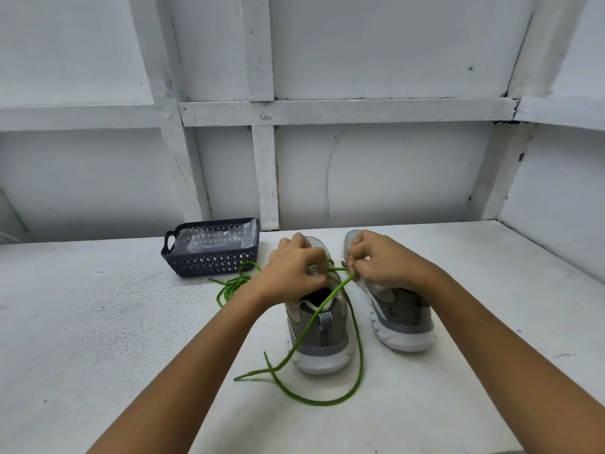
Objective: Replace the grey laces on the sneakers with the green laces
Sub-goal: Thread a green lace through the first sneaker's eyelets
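- Two sneakers are standing side by side on the white table (98, 322), heels toward the person: the left sneaker (319, 335) and the right sneaker (402, 322).
- Two green laces are showing. The threaded lace (360, 355) is running from the left sneaker's eyelets and trailing in loops past its heel. The spare lace (229, 286) is lying bunched just beside the basket.
- One dark basket (212, 262) is sitting at the back left, holding clear plastic.
- The left hand (294, 267) is curling its fingers around the left sneaker's upper.
- The right hand (383, 260) is pinching the threaded lace.
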The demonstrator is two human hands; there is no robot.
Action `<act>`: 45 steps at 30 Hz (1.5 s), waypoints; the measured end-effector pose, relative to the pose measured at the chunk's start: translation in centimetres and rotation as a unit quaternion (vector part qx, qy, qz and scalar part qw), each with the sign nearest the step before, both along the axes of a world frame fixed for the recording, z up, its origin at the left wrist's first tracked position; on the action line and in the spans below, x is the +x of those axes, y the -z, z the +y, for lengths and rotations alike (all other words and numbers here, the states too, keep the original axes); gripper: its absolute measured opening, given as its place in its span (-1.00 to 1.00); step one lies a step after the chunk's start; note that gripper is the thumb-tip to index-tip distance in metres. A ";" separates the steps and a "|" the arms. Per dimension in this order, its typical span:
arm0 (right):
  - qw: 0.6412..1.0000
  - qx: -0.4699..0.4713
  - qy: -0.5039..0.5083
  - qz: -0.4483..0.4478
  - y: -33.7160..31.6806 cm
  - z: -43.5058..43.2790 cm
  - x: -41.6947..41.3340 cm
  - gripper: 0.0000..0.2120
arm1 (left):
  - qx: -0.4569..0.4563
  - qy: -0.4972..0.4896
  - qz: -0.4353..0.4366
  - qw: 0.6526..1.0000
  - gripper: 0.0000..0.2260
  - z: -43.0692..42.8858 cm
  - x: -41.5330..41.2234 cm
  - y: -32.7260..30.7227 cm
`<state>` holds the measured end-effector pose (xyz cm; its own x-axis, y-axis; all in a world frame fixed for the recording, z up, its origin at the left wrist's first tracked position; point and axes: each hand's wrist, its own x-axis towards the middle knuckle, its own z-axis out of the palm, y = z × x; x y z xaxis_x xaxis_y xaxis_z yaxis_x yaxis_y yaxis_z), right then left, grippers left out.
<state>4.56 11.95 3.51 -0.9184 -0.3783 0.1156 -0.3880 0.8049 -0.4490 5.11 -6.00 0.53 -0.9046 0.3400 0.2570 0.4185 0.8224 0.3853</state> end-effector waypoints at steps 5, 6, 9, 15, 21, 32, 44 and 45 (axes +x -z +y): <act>0.991 -0.129 -0.004 0.031 0.3 -1.0 -0.3 -0.76 | 0.272 0.023 0.000 0.962 -0.91 -1.2 0.5 -1.6; 0.986 -0.162 -0.036 0.012 -0.2 -1.3 0.1 -0.74 | 0.300 0.026 -0.002 0.954 -0.92 -1.5 0.4 -2.1; 0.978 -0.149 -0.127 -0.065 -1.7 -2.6 1.0 -0.70 | 0.353 0.006 -0.013 0.935 -0.93 -2.1 0.1 -3.2; 0.904 -0.368 -0.113 -0.186 -3.5 -5.0 0.0 -0.73 | 0.582 -0.019 -0.184 0.791 -0.93 -2.2 0.2 -3.2; 0.749 -0.605 -0.024 -0.268 -4.9 -7.2 -2.5 -0.73 | 0.651 0.080 -0.328 0.680 -0.75 -1.8 2.4 -0.9; 0.707 -0.669 0.040 -0.224 -3.9 -8.0 -6.4 -0.77 | 0.588 0.078 -0.365 0.718 -0.80 -4.5 3.1 0.8; 0.978 -0.171 -0.010 -0.116 -1.7 -7.7 -1.4 -0.72 | 0.774 -0.067 -0.186 0.602 -0.91 -3.9 0.7 0.1; 0.981 -0.156 -0.016 -0.116 -1.4 -7.6 -1.1 -0.71 | 0.776 -0.070 -0.181 0.599 -0.91 -3.8 0.6 0.1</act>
<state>3.50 4.34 4.87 -0.9218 -0.3871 0.0202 -0.2698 0.6031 -0.7507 5.75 -9.84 0.40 -0.9884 -0.1406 -0.0571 0.0445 -0.6284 0.7766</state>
